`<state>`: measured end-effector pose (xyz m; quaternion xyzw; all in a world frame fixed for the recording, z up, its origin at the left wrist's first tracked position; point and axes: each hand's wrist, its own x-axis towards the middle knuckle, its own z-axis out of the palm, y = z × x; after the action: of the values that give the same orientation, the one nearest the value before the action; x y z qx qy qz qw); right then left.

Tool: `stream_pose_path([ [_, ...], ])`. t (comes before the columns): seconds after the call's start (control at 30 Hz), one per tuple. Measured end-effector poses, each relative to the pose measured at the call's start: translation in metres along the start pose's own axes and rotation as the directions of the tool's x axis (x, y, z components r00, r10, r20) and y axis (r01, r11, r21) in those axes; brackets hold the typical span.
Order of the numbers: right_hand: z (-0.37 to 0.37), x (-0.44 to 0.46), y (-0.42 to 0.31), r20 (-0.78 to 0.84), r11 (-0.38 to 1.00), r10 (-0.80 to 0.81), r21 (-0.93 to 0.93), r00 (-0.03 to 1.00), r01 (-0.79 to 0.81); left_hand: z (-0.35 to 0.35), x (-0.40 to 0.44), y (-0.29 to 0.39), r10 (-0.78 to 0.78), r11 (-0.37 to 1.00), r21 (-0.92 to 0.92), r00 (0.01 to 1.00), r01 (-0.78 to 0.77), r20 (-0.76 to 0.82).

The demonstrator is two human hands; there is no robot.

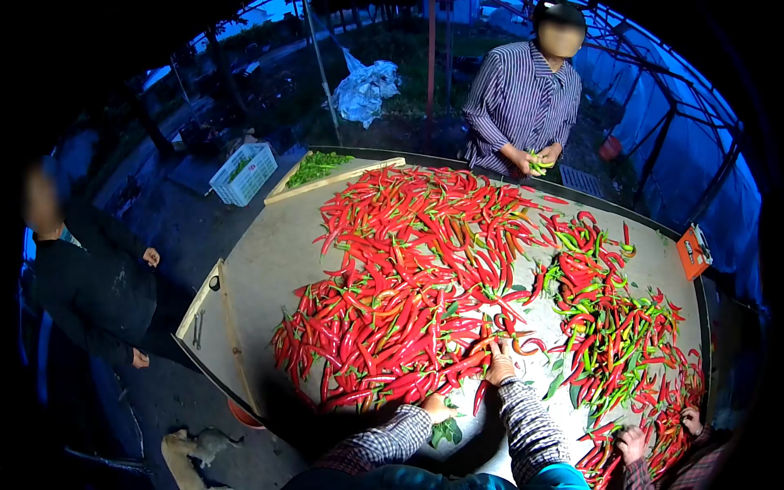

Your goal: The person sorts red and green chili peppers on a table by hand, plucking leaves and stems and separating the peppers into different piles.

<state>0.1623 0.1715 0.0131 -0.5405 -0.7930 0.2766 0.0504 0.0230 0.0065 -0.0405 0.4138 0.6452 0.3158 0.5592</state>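
Note:
Red chili peppers [392,310] lie in a large heap across the table in front of me. My right hand [500,366] reaches out to the heap's near right edge, its fingers stretched out and touching some peppers there. Lower and to the left, my left hand [437,407] is at the near edge of the heap with its fingers curled in. What it grips, if anything, I cannot make out. Just below that hand is a dark green leaf [446,433]. To the right lies a second pile of mixed red and green peppers [612,343].
A co-worker's hands [631,445] work at the lower right pile. Across the table [261,237], a person in a striped shirt [527,102] holds green peppers [539,163]. Someone in dark clothing [94,286] stands left. An orange box [693,253] sits at the right edge.

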Motion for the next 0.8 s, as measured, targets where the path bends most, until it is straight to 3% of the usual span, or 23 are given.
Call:
stream_pose_path([
  [0.1, 0.014, 0.008, 0.011, -0.05, 0.995, -0.085, 0.04, 0.995, 0.087, -0.009, -0.015, 0.033, -0.096, 0.995, -0.027, 0.993, 0.098, 0.062],
  [0.17, 0.021, 0.013, 0.01, -0.058, 0.988, -0.069, 0.138, 0.996, 0.077, -0.005, -0.007, 0.015, -0.045, 0.999, -0.004, 0.998, 0.045, 0.047],
  [0.23, 0.032, 0.018, 0.007, -0.092, 0.974, -0.029, 0.222, 0.995, 0.049, -0.006, -0.007, 0.019, -0.082, 0.989, 0.127, 0.995, 0.075, 0.053],
  [0.27, 0.033, 0.02, 0.006, -0.088, 0.963, 0.016, 0.268, 0.996, 0.008, -0.007, -0.012, 0.025, -0.096, 0.995, -0.005, 0.994, 0.097, 0.057],
  [0.37, 0.03, 0.022, -0.002, 0.005, 0.858, 0.048, 0.511, 0.999, -0.044, -0.006, -0.009, 0.019, -0.116, 0.989, 0.091, 0.993, 0.116, -0.005],
  [0.4, 0.033, 0.023, -0.006, 0.009, 0.758, 0.062, 0.65, 0.998, -0.053, -0.004, -0.007, 0.011, -0.061, 0.997, 0.053, 0.998, 0.062, -0.035],
  [0.5, 0.049, 0.035, -0.01, 0.009, 0.632, 0.038, 0.775, 0.999, -0.031, -0.007, -0.014, 0.026, -0.06, 0.995, 0.076, 0.998, 0.062, -0.033],
  [0.53, 0.055, 0.038, -0.017, -0.004, 0.599, 0.011, 0.8, 1.0, -0.003, -0.009, -0.008, 0.024, -0.226, 0.968, 0.126, 0.973, 0.218, 0.047],
  [0.6, 0.065, 0.044, -0.03, -0.029, 0.529, -0.044, 0.847, 0.999, 0.048, -0.007, -0.008, 0.022, -0.274, 0.946, 0.168, 0.961, 0.276, -0.034],
  [0.63, 0.057, 0.04, -0.047, -0.054, 0.612, -0.059, 0.787, 0.997, 0.079, -0.007, -0.009, 0.022, -0.315, 0.922, 0.198, 0.941, 0.334, -0.12],
  [0.7, 0.03, 0.027, -0.088, -0.111, 0.691, -0.094, 0.708, 0.989, 0.145, -0.008, -0.009, 0.021, -0.275, 0.942, 0.166, 0.954, 0.291, -0.116],
  [0.77, 0.023, 0.024, -0.121, -0.171, 0.725, -0.172, 0.645, 0.97, 0.242, -0.009, -0.01, 0.028, -0.122, 0.947, 0.297, 0.992, 0.12, -0.011],
  [0.8, 0.022, 0.02, -0.136, -0.182, 0.751, -0.185, 0.608, 0.966, 0.258, -0.01, -0.014, 0.032, -0.006, 0.993, 0.117, 1.0, 0.006, -0.003],
])
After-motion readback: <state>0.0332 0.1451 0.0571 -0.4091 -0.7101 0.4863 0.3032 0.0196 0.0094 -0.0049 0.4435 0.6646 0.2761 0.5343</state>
